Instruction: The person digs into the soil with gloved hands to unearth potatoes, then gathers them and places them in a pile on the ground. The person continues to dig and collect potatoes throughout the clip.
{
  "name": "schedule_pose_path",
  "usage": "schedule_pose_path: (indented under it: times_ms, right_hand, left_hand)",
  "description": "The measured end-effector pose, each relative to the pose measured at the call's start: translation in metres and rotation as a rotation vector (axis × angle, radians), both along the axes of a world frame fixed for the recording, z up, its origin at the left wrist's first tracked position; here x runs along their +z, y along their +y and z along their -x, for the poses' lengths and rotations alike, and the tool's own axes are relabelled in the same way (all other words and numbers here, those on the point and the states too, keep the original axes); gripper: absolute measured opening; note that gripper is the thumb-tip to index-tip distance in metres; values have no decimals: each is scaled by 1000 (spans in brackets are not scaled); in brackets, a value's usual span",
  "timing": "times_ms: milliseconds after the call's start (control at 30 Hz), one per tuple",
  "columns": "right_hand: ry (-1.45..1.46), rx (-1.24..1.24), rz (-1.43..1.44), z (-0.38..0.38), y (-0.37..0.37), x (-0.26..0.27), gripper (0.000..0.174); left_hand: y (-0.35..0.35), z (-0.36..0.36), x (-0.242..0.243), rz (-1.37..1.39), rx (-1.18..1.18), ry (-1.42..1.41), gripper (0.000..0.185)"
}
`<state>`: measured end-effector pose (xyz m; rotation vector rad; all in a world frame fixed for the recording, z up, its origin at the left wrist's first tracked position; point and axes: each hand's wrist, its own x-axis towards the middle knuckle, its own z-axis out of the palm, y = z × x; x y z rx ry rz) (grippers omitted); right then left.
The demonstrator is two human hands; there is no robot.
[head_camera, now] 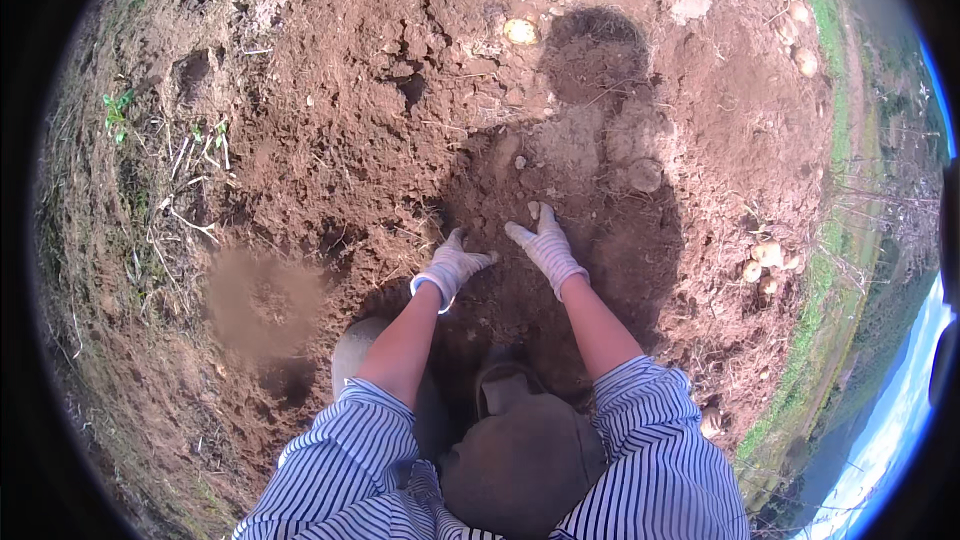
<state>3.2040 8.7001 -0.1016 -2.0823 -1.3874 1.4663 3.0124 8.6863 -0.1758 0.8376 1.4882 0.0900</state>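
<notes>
Both hands wear pale, soil-stained knit gloves and are down at loose brown soil (517,292), in shadow. My left hand (454,264) has its thumb and fingers apart, with no object visible in it; its fingertips meet the dirt. To its right, my right hand (546,246) also has thumb and fingers spread. A small pale lump (533,208), perhaps a small potato or a stone, sits by its fingertips; whether they touch cannot be told. Farther ahead lies another small pale lump (520,162). A yellow potato (520,31) rests in sunlight beyond my shadow.
Several potatoes (766,253) lie grouped at the right, with more potatoes (805,61) farther up. Another potato (711,421) sits by my right sleeve. Dry stalks (191,221) and green sprouts (116,114) are at left. A grass strip (821,292) edges the soil. My bent knee (525,457) is below.
</notes>
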Motion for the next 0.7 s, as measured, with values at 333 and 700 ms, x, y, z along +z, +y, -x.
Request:
schedule_pose_path:
  times_ms: [333, 700]
  right_hand:
    - [-856, 407, -572, -96, 71, 136, 52]
    - [-689, 383, -447, 10, 334, 18, 61]
  left_hand:
    - [-1, 114, 146, 97, 1039, -1099, 61]
    - [118, 97, 85, -69, 392, -26, 36]
